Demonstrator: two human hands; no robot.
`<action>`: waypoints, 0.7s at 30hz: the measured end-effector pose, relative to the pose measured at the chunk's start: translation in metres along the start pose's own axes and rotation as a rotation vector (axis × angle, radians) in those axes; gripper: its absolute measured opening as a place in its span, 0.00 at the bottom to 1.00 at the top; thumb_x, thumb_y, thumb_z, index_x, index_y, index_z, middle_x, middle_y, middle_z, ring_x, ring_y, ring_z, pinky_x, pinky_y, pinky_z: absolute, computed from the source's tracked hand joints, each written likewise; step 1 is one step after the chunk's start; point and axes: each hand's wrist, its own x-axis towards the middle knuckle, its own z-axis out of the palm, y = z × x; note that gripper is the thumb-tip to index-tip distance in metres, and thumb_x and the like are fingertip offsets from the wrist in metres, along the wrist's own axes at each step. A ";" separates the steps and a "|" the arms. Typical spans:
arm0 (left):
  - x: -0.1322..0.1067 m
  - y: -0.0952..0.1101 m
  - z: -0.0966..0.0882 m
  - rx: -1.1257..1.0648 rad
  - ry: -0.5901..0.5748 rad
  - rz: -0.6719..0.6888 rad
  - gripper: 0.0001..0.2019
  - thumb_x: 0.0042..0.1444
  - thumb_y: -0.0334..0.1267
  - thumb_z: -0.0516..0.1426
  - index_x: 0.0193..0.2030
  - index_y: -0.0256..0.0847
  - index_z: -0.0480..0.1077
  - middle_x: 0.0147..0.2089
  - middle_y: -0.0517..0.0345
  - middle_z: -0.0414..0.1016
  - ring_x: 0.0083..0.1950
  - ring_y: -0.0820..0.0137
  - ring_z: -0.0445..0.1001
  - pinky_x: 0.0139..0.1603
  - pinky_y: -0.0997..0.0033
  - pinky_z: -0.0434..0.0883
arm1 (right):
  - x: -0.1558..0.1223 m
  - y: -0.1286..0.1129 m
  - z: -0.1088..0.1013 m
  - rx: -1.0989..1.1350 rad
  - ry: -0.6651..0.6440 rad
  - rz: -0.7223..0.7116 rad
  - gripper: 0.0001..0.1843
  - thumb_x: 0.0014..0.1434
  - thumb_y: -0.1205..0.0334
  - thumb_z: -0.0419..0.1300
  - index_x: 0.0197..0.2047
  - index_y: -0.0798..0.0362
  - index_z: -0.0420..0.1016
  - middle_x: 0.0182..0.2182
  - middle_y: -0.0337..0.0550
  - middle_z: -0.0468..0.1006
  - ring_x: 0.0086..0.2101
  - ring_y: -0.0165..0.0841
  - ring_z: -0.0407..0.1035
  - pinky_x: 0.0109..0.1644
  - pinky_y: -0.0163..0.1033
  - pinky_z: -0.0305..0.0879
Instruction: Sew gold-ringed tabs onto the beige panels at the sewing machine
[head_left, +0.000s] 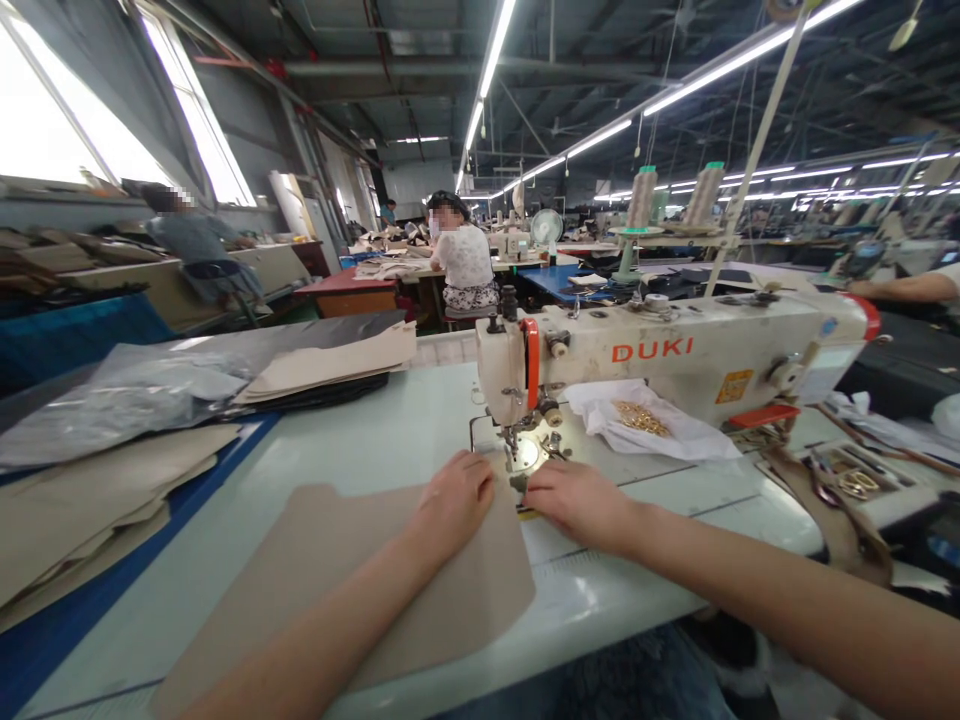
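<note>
A tan, flat cut piece of material (322,570) lies on the pale sewing table (390,430) in front of me. My left hand (454,500) rests on its far right corner with fingers curled down, pressing it flat. My right hand (574,500) lies beside it, fingers bent down on the piece's edge just before the needle and presser foot (517,452) of the white sewing machine (675,355). Both hands sit close together at the needle plate.
Stacks of tan cut pieces (90,510) and a plastic sheet (127,395) lie to the left. A white bag with gold metal fittings (641,418) sits under the machine arm. Straps and buckles (847,490) lie at right. Other people sit at tables behind.
</note>
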 end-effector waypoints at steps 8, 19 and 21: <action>-0.001 0.001 0.000 -0.023 0.030 0.048 0.09 0.55 0.26 0.49 0.27 0.40 0.64 0.35 0.54 0.70 0.41 0.66 0.67 0.44 0.66 0.68 | 0.004 0.000 0.008 -0.212 0.107 -0.223 0.08 0.64 0.64 0.53 0.41 0.55 0.72 0.40 0.44 0.75 0.43 0.34 0.66 0.50 0.40 0.62; 0.002 -0.005 -0.007 -0.025 -0.127 0.061 0.09 0.57 0.28 0.51 0.27 0.40 0.65 0.31 0.57 0.70 0.37 0.68 0.68 0.39 0.70 0.67 | 0.016 -0.001 0.013 -0.135 0.195 -0.170 0.07 0.64 0.65 0.52 0.35 0.56 0.69 0.33 0.43 0.74 0.37 0.35 0.68 0.43 0.39 0.64; 0.003 -0.004 -0.010 -0.036 -0.132 0.057 0.08 0.57 0.28 0.51 0.28 0.40 0.65 0.31 0.57 0.71 0.36 0.68 0.69 0.39 0.70 0.67 | 0.016 -0.001 0.014 -0.123 0.186 -0.181 0.06 0.63 0.65 0.52 0.37 0.56 0.69 0.34 0.44 0.75 0.37 0.35 0.68 0.44 0.39 0.64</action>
